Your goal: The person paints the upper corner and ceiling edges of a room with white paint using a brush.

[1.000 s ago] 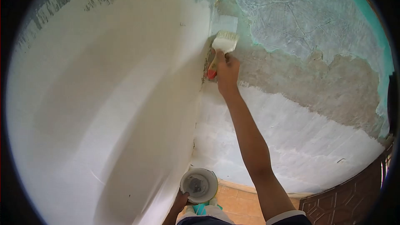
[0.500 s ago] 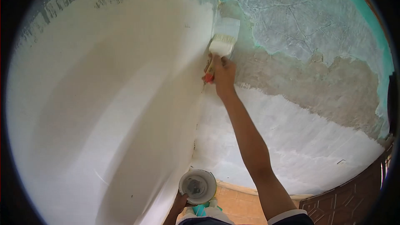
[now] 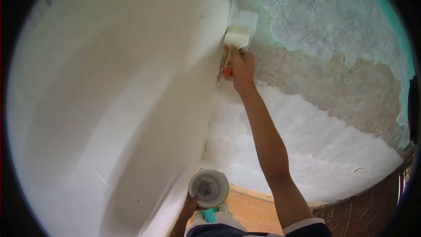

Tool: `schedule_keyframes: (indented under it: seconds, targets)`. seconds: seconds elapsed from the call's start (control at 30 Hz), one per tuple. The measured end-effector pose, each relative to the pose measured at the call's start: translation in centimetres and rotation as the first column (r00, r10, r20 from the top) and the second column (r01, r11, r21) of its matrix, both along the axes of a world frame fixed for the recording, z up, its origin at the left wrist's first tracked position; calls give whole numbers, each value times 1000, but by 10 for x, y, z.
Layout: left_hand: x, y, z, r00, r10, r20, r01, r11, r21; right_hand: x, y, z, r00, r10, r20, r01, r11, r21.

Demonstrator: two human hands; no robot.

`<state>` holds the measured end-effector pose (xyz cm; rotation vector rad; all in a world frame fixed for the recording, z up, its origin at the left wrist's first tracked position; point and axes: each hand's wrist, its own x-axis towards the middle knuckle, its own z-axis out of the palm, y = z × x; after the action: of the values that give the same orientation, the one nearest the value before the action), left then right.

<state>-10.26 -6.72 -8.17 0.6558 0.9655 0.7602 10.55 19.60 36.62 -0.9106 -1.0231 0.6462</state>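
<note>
Adjoining white wall (image 3: 131, 83): patchy wall (image 3: 315, 92); door (image 3: 364, 208), perhaps.

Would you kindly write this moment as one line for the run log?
right hand: grips brush, bristles up, at right wall | left hand: holds bucket at rim | right wall: white below, patchy above

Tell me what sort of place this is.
Probably a room or porch under renovation: the patchy wall is only partly coated white, and a wide brush and a bucket are held above orange floor tiles.
</note>
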Motion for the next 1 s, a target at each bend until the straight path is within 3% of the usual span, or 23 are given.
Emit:
schedule_keyframes:
  seconds: [0.03,0.07,0.1,0.17,0.2,0.23,0.3,0.37,0.4,0.43,0.47,0.5,0.53,0.57,0.67,0.7,0.77,0.83,0.9,0.93,1.0]
  targets:
    - [1,2,-29,1000,1,-21,0,998,59,3,-2,-11,1000,-3,-6,3,1000,-5]
    - [2,3,-66,998,8,-60,6,973,230,4,-9,-24,1000,-8,29,10,996,-84]
    - [0,3,-52,998,7,-64,7,974,228,3,-16,-39,998,-7,65,17,987,-162]
    - [4,0,7,1000,1,14,0,998,-59,7,-18,-83,1000,16,-3,-16,975,-221]
    - [3,1,-3,999,-20,-44,16,995,-98,8,-20,-107,993,43,-111,-69,968,-240]
    - [2,0,-2,998,-21,-52,15,993,-113,6,-26,-127,973,65,-221,-122,959,-255]
    - [4,3,0,1000,8,-2,-8,1000,11,8,-43,-163,961,50,-273,-136,943,-304]
    - [-1,2,4,1000,30,1,-30,999,-27,8,-71,-183,945,36,-325,-160,918,-364]
    - [-3,3,12,999,15,-49,-17,999,-43,9,-95,-182,977,76,-201,-154,899,-409]
    - [-6,6,-18,995,-1,-103,11,995,101,10,-118,-182,989,126,-80,-149,877,-456]
    - [-9,5,-49,988,2,-154,19,991,133,12,-138,-185,982,188,-20,-173,852,-494]
    - [-6,4,17,991,47,-126,-49,999,-12,16,-157,-193,968,248,30,-195,823,-534]
    - [-9,5,18,991,3,-136,-3,1000,-3,22,-177,-208,942,316,112,-211,818,-536]
    - [-11,6,25,997,-24,-74,23,1000,-8,28,-198,-216,905,382,186,-203,773,-601]
    - [0,7,57,991,-31,-132,20,996,-86,38,-252,-230,748,639,180,-124,401,-908]
    - [4,6,59,989,-29,-143,17,996,-89,39,-263,-245,759,634,150,-135,378,-916]
    - [9,1,46,983,-48,-176,43,998,-36,36,-284,-274,694,696,183,-144,382,-913]
    - [12,-2,29,977,-55,-204,64,997,40,24,-288,-283,710,678,190,-135,397,-908]
    - [19,-3,22,940,-126,-317,179,973,144,25,-289,-306,676,646,356,-57,527,-848]
    - [23,-6,25,936,-131,-327,185,972,142,26,-291,-314,665,546,509,7,677,-736]
    - [36,-10,37,955,-43,-292,83,988,128,40,-291,-313,641,514,570,64,704,-707]
